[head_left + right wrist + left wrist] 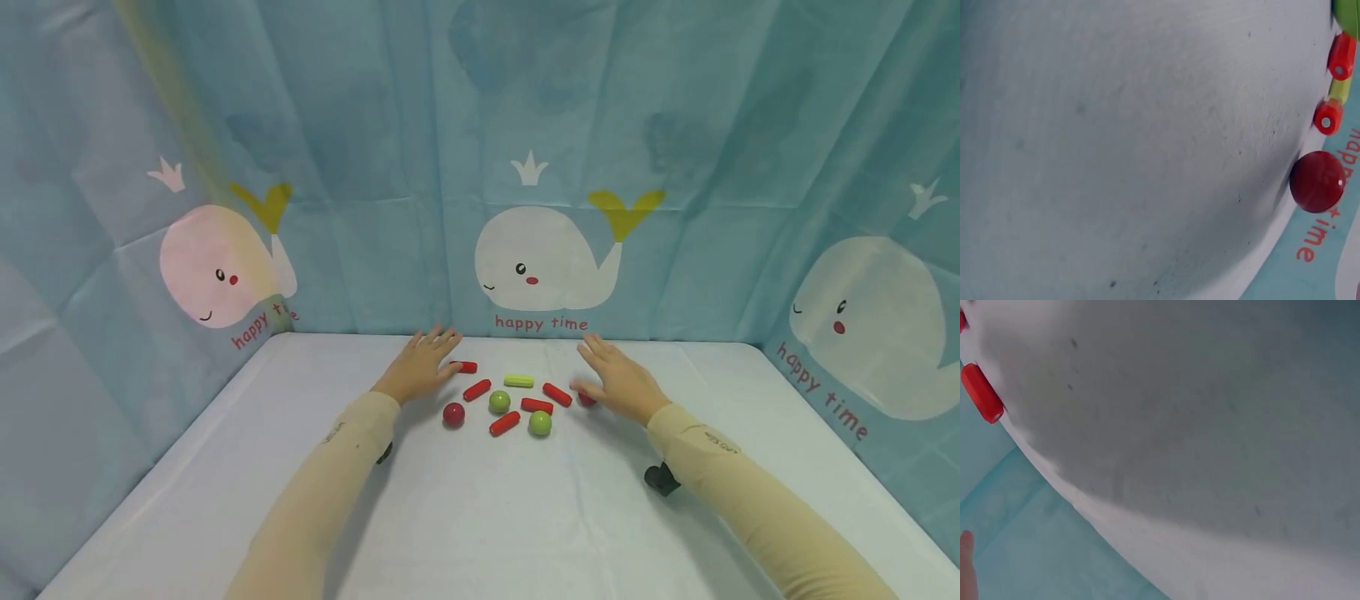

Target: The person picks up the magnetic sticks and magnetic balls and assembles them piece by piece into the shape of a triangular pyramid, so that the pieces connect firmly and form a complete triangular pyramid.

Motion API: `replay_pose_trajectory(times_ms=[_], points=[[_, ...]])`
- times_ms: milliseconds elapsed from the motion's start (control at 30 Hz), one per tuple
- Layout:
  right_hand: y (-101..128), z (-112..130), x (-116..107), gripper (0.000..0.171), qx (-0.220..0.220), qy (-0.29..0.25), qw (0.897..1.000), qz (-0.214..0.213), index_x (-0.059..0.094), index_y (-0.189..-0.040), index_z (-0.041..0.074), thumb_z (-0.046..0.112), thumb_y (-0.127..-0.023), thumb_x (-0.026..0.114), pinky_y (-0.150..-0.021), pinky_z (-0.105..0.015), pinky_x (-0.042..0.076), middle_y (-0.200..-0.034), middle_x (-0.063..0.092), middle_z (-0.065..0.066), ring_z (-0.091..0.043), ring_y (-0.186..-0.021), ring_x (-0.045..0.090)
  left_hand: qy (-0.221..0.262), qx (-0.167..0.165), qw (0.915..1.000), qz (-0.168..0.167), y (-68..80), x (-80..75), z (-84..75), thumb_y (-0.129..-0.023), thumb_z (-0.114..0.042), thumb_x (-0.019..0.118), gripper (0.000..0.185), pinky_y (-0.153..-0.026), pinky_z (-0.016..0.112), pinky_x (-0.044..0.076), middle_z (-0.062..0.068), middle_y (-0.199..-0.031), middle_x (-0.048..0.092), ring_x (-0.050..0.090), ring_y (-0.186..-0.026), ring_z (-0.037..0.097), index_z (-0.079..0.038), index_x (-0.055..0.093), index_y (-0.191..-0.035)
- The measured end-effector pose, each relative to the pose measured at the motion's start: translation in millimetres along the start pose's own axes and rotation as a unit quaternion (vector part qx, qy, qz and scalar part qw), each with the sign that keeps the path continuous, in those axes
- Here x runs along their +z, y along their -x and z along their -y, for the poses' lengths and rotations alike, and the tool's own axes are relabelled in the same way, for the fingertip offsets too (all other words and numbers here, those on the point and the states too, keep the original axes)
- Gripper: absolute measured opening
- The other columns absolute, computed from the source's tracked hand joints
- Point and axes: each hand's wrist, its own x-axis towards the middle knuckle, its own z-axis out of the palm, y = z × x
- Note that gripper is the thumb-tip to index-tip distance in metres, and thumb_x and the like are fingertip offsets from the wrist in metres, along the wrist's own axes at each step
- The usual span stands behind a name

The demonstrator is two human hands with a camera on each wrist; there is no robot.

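Observation:
My left hand hovers with straight, spread fingers at the left of a group of small things, its thumb by a red stick. On the other side my right hand is spread too, partly covering a dark red ball; that ball shows whole in the right wrist view. Between the hands lie several short red sticks, a yellow-green stick, two green balls and another dark red ball. Neither hand holds anything. A fingertip shows in the left wrist view.
A white-covered table carries everything. Blue curtains printed with whales hang behind it and at both sides. Black wrist devices sit under the beige sleeves.

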Motion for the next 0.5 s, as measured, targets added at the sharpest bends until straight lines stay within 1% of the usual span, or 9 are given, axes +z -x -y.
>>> replay_pose_trajectory(times_ms=[67, 167, 267, 333, 400, 500], points=[[-0.2, 0.4, 0.8, 0.077, -0.003, -0.005, 1.0, 0.002, 0.038, -0.151, 0.003, 0.046, -0.094, 0.063, -0.115, -0.056, 0.034, -0.162, 0.028, -0.019, -0.039, -0.148, 0.03, 0.005, -0.003, 1.0, 0.007, -1.2, 0.2, -1.1, -0.101, -0.046, 0.048, 0.067, -0.124, 0.054, 0.013, 0.01, -0.164, 0.028, 0.019, -0.154, 0.033, -0.016, 0.028, -0.157], [0.5, 2.1, 0.1, 0.077, -0.001, -0.016, 1.0, 0.009, 0.039, -0.151, 0.005, 0.046, -0.092, 0.065, -0.113, -0.056, 0.037, -0.163, 0.027, -0.018, -0.037, -0.149, 0.03, 0.025, -0.015, 0.9994, 0.019, -3.9, 1.4, -2.0, -0.099, -0.047, 0.053, 0.07, -0.124, 0.053, 0.016, 0.01, -0.164, 0.029, 0.021, -0.154, 0.032, -0.017, 0.03, -0.157], [1.2, 4.5, -3.0, 0.077, 0.015, -0.05, 0.998, 0.019, 0.039, -0.151, 0.006, 0.044, -0.091, 0.067, -0.112, -0.057, 0.037, -0.164, 0.024, -0.017, -0.037, -0.149, 0.029, 0.075, -0.047, 0.9956, 0.032, -5.5, 2.6, -2.8, -0.097, -0.047, 0.058, 0.071, -0.123, 0.054, 0.02, 0.01, -0.164, 0.029, 0.021, -0.154, 0.032, -0.017, 0.033, -0.156], [0.6, 4.8, -3.6, 0.076, 0.033, -0.083, 0.996, 0.025, 0.039, -0.152, 0.007, 0.042, -0.091, 0.068, -0.112, -0.06, 0.036, -0.165, 0.022, -0.015, -0.039, -0.149, 0.029, 0.119, -0.07, 0.9896, 0.041, -6.2, 3.3, -3.2, -0.096, -0.046, 0.06, 0.071, -0.121, 0.054, 0.023, 0.011, -0.163, 0.029, 0.022, -0.153, 0.032, -0.017, 0.035, -0.155], [-0.6, 4.5, -3.5, 0.075, 0.052, -0.121, 0.991, 0.028, 0.04, -0.151, 0.008, 0.04, -0.091, 0.07, -0.113, -0.062, 0.033, -0.165, 0.021, -0.015, -0.041, -0.149, 0.028, 0.164, -0.094, 0.9806, 0.051, -6.3, 3.8, -3.7, -0.095, -0.044, 0.062, 0.071, -0.12, 0.056, 0.026, 0.012, -0.163, 0.031, 0.025, -0.152, 0.033, -0.017, 0.035, -0.155], [-2.0, 2.6, -0.7, 0.075, 0.074, -0.171, 0.982, 0.022, 0.042, -0.15, 0.008, 0.041, -0.089, 0.071, -0.113, -0.065, 0.029, -0.165, 0.023, -0.016, -0.044, -0.148, 0.027, 0.211, -0.118, 0.9683, 0.062, -7.3, 5.4, -3.1, -0.094, -0.042, 0.065, 0.072, -0.116, 0.058, 0.031, 0.013, -0.16, 0.034, 0.032, -0.148, 0.035, -0.02, 0.034, -0.155]])
